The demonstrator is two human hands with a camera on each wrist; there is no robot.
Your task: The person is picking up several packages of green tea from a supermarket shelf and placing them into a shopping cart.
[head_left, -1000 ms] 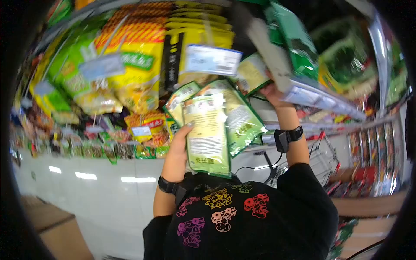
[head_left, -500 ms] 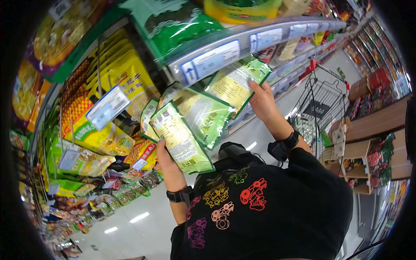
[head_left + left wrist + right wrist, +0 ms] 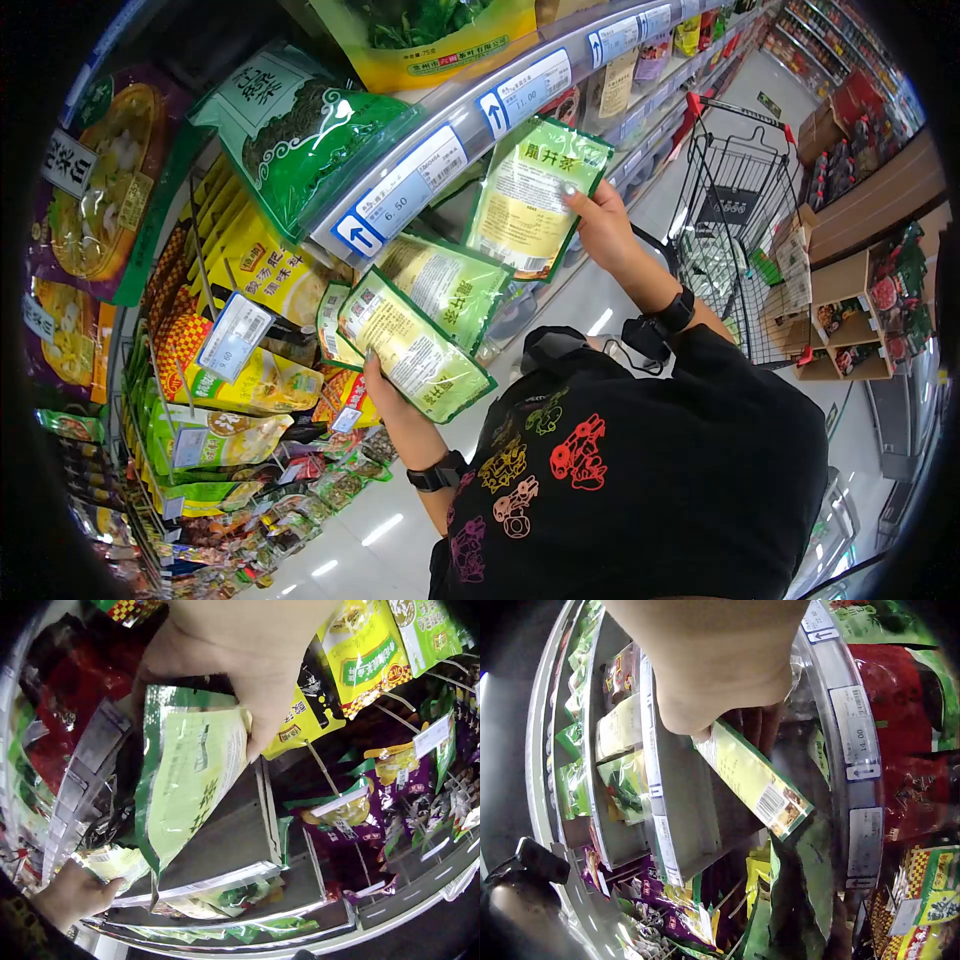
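My left hand [image 3: 390, 395] grips a green-edged tea packet [image 3: 410, 350] by its lower left side, with the thumb on its printed back. Behind it, a second tea packet [image 3: 455, 285] and the edge of another packet [image 3: 333, 328] fan out, partly covered. My right hand [image 3: 600, 225] pinches a separate tea packet [image 3: 530, 195] by its right edge, thumb on the printed face, just below the shelf's price strip. From the right wrist, that packet [image 3: 757, 780] shows its barcode end. The left wrist view has the left hand's packet [image 3: 195, 765] close up.
A shelf edge with price labels [image 3: 410, 190] runs just above the packets, with a green bag [image 3: 290, 130] on it. Yellow seasoning pouches [image 3: 265, 280] hang at the left. A shopping cart [image 3: 740, 220] stands in the aisle on the right, near cardboard display boxes [image 3: 845, 310].
My right hand has brought its packet out from beneath the shelf, where it was partly hidden. The head view has swung round, bringing the cart into fuller view. The left hand keeps its packets.
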